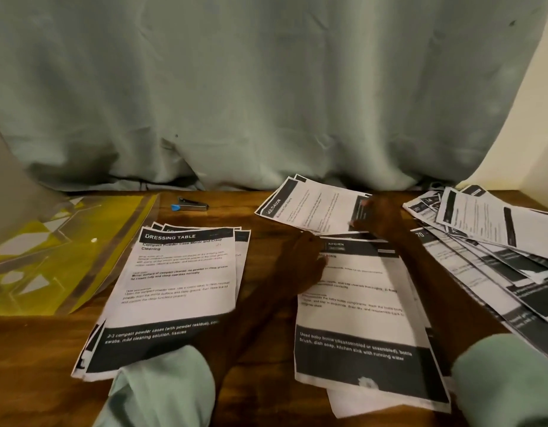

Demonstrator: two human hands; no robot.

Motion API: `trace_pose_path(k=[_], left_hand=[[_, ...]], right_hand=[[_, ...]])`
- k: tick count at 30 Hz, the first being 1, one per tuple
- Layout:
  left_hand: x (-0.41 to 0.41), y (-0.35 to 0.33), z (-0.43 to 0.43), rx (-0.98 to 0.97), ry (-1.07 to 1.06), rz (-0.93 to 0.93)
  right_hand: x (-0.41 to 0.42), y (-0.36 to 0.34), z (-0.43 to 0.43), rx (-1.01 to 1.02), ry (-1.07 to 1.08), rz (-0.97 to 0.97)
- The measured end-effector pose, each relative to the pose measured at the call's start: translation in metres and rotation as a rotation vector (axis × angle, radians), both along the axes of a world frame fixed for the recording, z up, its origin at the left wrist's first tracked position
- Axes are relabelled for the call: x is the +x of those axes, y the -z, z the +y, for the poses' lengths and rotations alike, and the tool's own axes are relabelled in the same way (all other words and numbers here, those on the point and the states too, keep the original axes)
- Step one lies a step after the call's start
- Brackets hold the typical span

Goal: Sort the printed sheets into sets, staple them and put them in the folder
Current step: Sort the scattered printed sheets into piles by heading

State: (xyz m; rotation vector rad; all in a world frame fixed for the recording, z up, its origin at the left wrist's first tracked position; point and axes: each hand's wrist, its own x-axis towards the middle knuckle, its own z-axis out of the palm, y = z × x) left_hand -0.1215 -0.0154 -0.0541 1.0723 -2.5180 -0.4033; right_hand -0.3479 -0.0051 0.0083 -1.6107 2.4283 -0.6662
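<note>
At the middle of the counter (266, 211), the left hand (306, 260) lies flat with its fingers straight, pressing on the left edge of the KITCHEN pile (358, 303) and gripping nothing. The right hand (377, 217) reaches past it to the far pile (309, 204), which sits turned sideways. That hand is blurred. It seems to lie over the pile's dark header, but I cannot tell whether it pinches a sheet or only touches the top one.

To the left lies the DRESSING TABLE pile (186, 288), its sheets loosely fanned, with the left sleeve (161, 386) over its near corner. On the right, the unsorted sheets (488, 248) spread in a wide, untidy fan that runs out of view. The stapler (189, 205) rests untouched near the back, just beside the yellow folder (51, 241), which lies open at the far left.

Sorting looks only partly done, and nothing appears stapled. The main risk is a sheet going onto the wrong pile, because the headers are small and the far pile is rotated. The left sleeve could also drag the DRESSING TABLE pile out of order. If a set is stapled while its edges are uneven, the staple may miss the back sheets.
</note>
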Motion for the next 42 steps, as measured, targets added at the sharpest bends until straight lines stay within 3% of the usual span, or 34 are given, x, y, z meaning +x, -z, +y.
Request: trace_pose_path(k=[5,11,15,21,28,32,35,37,39,42], left_hand=[[-0.007,0.014,0.001,-0.025,-0.001,-0.071],[-0.003,0.019,-0.003,-0.055,0.013,-0.031],[-0.004,0.024,-0.006,-0.081,0.025,-0.027],[-0.005,0.025,-0.005,-0.091,0.017,-0.03],[-0.003,0.027,-0.005,-0.135,0.026,0.023],[-0.002,0.024,-0.005,-0.093,0.037,0.074],[0.004,0.008,-0.006,0.113,-0.068,0.286],[0.013,-0.013,-0.006,0.256,-0.18,0.586],[0.028,-0.03,-0.018,0.393,-0.247,0.857],[0.058,-0.047,-0.049,0.833,-0.241,1.278]], right_hand=[[-0.027,-0.01,-0.051,0.186,0.031,0.01],[-0.07,-0.001,-0.091,0.352,-0.001,-0.123],[-0.065,-0.004,-0.092,0.345,-0.024,-0.05],[-0.071,-0.002,-0.093,0.329,-0.047,-0.242],[-0.032,-0.017,-0.101,-0.046,-0.137,-0.068],[0.004,-0.041,-0.08,-0.41,-0.157,-0.199],[0.028,-0.059,-0.055,-0.657,-0.131,-0.417],[0.041,-0.065,-0.036,-0.729,-0.087,-0.617],[0.054,-0.063,-0.018,-0.746,-0.042,-0.832],[0.071,-0.047,0.008,-0.695,0.005,-1.053]])
